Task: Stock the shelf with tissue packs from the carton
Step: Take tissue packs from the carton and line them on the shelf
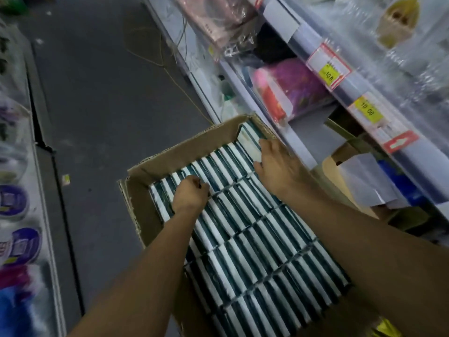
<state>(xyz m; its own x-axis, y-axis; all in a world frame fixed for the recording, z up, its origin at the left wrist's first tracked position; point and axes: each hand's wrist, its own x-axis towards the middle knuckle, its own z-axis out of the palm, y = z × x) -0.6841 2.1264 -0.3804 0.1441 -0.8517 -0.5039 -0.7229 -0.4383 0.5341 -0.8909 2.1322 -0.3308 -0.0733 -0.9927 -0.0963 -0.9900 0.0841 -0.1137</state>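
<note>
Cardboard carton [170, 154] full of upright packs [255, 239], rows lengthwise | left hand [189, 193] curled, pinching packs | right hand [274, 161] flat on packs

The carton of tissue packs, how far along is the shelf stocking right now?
Barely begun. The carton is open and its visible rows of tissue packs look full. Left hand curls into the far rows; right hand lies on packs by the right wall. No pack is lifted; all stocking remains.
</note>
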